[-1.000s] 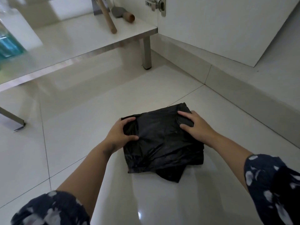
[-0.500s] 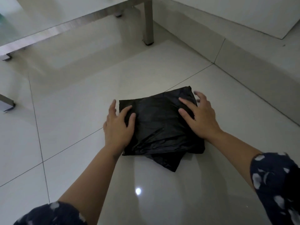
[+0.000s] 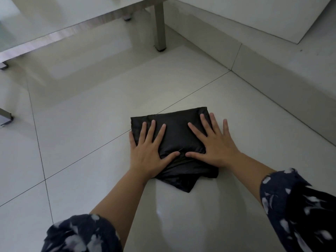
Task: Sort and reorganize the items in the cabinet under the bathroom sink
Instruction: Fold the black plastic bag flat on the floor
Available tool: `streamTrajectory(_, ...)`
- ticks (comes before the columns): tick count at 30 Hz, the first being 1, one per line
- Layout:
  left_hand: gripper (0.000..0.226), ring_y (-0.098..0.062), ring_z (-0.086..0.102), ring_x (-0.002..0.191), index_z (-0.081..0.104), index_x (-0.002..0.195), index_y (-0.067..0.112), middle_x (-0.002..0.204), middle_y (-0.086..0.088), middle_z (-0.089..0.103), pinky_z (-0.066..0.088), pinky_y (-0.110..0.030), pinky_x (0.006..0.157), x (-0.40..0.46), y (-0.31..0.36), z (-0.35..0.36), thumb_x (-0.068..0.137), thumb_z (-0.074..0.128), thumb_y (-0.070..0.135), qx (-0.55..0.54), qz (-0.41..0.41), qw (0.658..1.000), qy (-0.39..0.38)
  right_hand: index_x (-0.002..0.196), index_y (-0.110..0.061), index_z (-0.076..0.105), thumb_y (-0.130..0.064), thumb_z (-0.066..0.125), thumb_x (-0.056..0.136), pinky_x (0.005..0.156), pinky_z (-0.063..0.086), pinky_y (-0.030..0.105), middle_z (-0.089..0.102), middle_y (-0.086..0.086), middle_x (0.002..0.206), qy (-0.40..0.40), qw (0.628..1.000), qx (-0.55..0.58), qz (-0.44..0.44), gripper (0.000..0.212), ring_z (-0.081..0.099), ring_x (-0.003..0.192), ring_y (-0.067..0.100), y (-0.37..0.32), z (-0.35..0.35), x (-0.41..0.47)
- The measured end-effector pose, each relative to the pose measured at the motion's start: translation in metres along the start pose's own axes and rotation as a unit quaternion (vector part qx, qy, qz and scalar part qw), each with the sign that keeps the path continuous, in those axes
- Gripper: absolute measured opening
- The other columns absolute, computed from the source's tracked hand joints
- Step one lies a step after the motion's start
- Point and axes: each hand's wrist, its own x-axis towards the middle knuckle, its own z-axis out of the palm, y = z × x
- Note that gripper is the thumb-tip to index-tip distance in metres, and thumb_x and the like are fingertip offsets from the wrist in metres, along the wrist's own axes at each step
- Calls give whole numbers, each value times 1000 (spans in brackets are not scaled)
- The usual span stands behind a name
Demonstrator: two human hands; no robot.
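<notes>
A folded black plastic bag (image 3: 177, 131) lies flat on the glossy white tile floor (image 3: 87, 135) in front of me. My left hand (image 3: 148, 151) rests palm down on the bag's left half, fingers spread. On its right half my right hand (image 3: 213, 142) presses flat the same way, with the little finger over the floor. Neither hand grips the bag; both lie on top of it. A loose corner of the bag sticks out below my wrists.
The cabinet's bottom shelf (image 3: 60, 33) with a metal front edge runs across the top left, on a square metal leg (image 3: 160, 28). A low tiled step (image 3: 272, 73) rises along the right, and a white door panel (image 3: 254, 13) stands above it.
Both hands went from gripping the bag's edges to lying flat on top with spread fingers. The bag is pressed flatter, and the view has tilted down toward the floor.
</notes>
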Motion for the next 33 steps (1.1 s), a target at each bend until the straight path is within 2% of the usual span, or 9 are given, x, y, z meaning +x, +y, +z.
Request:
streamTrajectory(7, 93, -20, -12, 148, -2, 150, 43, 161, 5, -10, 1, -58, 117, 1, -4, 9, 71, 12, 89, -36, 0, 999, -10, 141, -48, -25, -92, 4, 62, 116, -8, 57, -30, 3, 156, -22, 1000, 19, 4, 95, -25, 144, 27, -3, 4, 3)
streamTrajectory(10, 91, -33, -3, 147, 5, 149, 46, 160, -3, -17, 9, -53, 117, -8, -5, 1, 70, 23, 88, -90, -91, 992, 15, 147, -46, -11, -89, 28, 67, 118, 8, 46, -23, 9, 157, 0, 994, 90, 66, 99, -3, 147, 29, -10, -3, -6)
streamTrajectory(13, 86, -37, 29, 134, 14, 148, 48, 157, -12, 12, 29, -43, 109, -25, -9, -9, 74, 48, 78, -163, -197, 966, 40, 150, -41, 11, -73, 60, 70, 113, 24, 40, 7, 15, 156, 46, 967, 189, 166, 99, 19, 137, 33, -26, -8, -18)
streamTrajectory(15, 80, -27, 43, 124, 25, 146, 47, 141, -6, 42, 35, -32, 102, -32, -9, -14, 77, 61, 64, -244, -193, 949, 44, 147, -39, 26, -57, 74, 68, 112, 29, 38, 23, 13, 147, 65, 935, 290, 191, 94, 26, 132, 32, -36, -8, -22)
streamTrajectory(17, 75, -16, 50, 119, 35, 144, 42, 128, 0, 53, 36, -21, 97, -34, -10, -16, 78, 71, 49, -357, -202, 911, 46, 145, -36, 34, -43, 82, 67, 113, 30, 36, 30, 12, 141, 60, 909, 364, 192, 91, 31, 131, 30, -42, -8, -22)
streamTrajectory(20, 77, -8, 53, 118, 41, 142, 37, 127, 6, 56, 40, -26, 105, -40, -14, -21, 76, 79, 26, -498, -210, 840, 54, 144, -30, 39, -27, 84, 69, 110, 32, 29, 41, 9, 137, 32, 877, 449, 166, 88, 40, 130, 25, -45, -14, -20)
streamTrajectory(23, 76, -4, 58, 116, 46, 138, 38, 128, 7, 60, 46, -34, 104, -41, -22, -34, 75, 79, 13, -570, -215, 786, 101, 142, -24, 44, -14, 84, 69, 102, 35, 19, 52, 3, 136, 33, 844, 519, 130, 84, 50, 125, 16, -46, -32, -14)
streamTrajectory(29, 75, -1, 58, 116, 47, 138, 34, 128, 10, 59, 46, -30, 104, 4, -53, -90, 76, 78, 6, -598, -157, 765, 180, 137, -22, 51, -7, 85, 65, 106, 42, 30, 58, 0, 129, 83, 792, 598, 95, 81, 57, 117, 14, -55, -96, 26)
streamTrajectory(33, 75, -2, 58, 115, 47, 139, 32, 129, 7, 59, 47, -31, 103, 57, -78, -142, 75, 78, 7, -607, -116, 759, 202, 138, -26, 50, -12, 85, 66, 103, 41, 24, 54, -8, 122, 108, 820, 558, 66, 81, 53, 113, 9, -60, -167, 68)
